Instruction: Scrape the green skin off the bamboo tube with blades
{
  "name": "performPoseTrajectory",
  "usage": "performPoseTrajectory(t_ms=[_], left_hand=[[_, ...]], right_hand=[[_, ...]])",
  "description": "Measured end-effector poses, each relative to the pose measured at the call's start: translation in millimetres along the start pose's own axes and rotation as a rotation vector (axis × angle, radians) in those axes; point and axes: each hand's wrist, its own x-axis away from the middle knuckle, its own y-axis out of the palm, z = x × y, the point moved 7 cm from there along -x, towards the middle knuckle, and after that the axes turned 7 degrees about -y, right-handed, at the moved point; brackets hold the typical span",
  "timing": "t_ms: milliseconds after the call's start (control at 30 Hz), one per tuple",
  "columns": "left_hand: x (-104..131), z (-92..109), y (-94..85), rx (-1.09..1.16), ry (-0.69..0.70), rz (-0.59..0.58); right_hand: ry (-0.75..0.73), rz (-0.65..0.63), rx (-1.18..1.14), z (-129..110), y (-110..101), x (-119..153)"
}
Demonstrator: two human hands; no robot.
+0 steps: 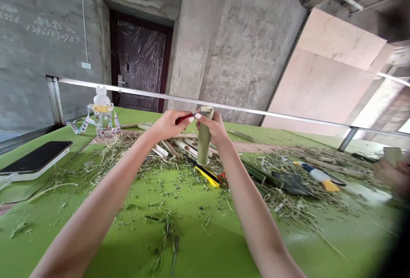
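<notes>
My left hand (173,123) is closed around a red-handled knife (184,118), its dark narrow blade lying against the top of a bamboo piece (203,146). That piece is pale green and stands nearly upright, gripped near its upper end by my right hand (216,127). My right thumb is at the blade, close to my left thumb. Just below the bamboo's lower end, a yellow and black utility knife (207,176) lies on the green table (134,235). Behind my hands are several cut bamboo strips (186,147) among shavings.
A rabbit-topped bottle (103,113) with a strap stands at the left, near a phone (36,156) on a white block. Dark green bamboo (264,175) and a white-and-yellow-handled tool (320,179) lie right. Another person's hand (389,173) is at the right edge. A metal rail (166,97) runs behind.
</notes>
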Motion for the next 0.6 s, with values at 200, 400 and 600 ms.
performPoseTrajectory(t_ms=[200,400,600], left_hand=[[1.1,-2.2,-7.6,-0.061,0.006,0.001],[1.3,-1.6,-1.4,-0.039,-0.016,-0.004],[3.0,8.1,3.1,-0.064,0.007,0.071]], right_hand=[[-0.086,-0.022,0.203,-6.2,-5.2,-2.7],[-0.114,-0.011,0.325,-16.9,-7.8,-1.5],[-0.137,0.037,0.354,-21.2,-11.7,-0.3]])
